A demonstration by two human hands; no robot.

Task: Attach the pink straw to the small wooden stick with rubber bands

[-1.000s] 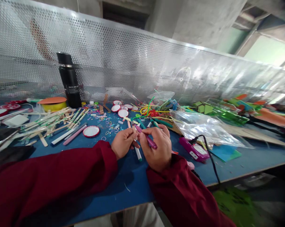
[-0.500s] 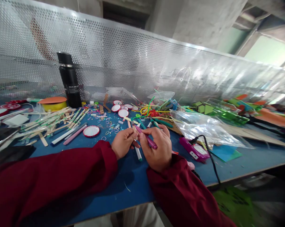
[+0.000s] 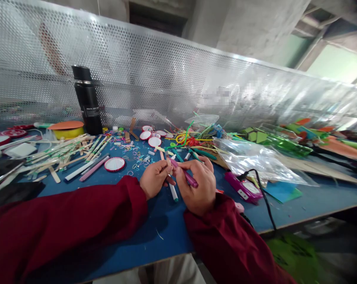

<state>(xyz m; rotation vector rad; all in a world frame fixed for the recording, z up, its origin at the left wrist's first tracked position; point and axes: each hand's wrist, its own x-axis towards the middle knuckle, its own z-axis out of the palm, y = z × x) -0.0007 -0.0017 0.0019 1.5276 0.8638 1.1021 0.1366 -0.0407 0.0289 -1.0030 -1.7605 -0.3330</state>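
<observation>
In the head view, the left hand (image 3: 155, 179) pinches a slim stick (image 3: 168, 161) and the right hand (image 3: 199, 185) grips a purple marker (image 3: 191, 180) just beside it, above the worktop (image 3: 166, 240), inward of its near edge. This looks like marking the stick; the next stroke likely calls for steadiness.

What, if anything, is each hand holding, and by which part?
The right hand grips a purple marker by its barrel. The left hand pinches a pale stick between thumb and fingers; where along its length is unclear.
</observation>
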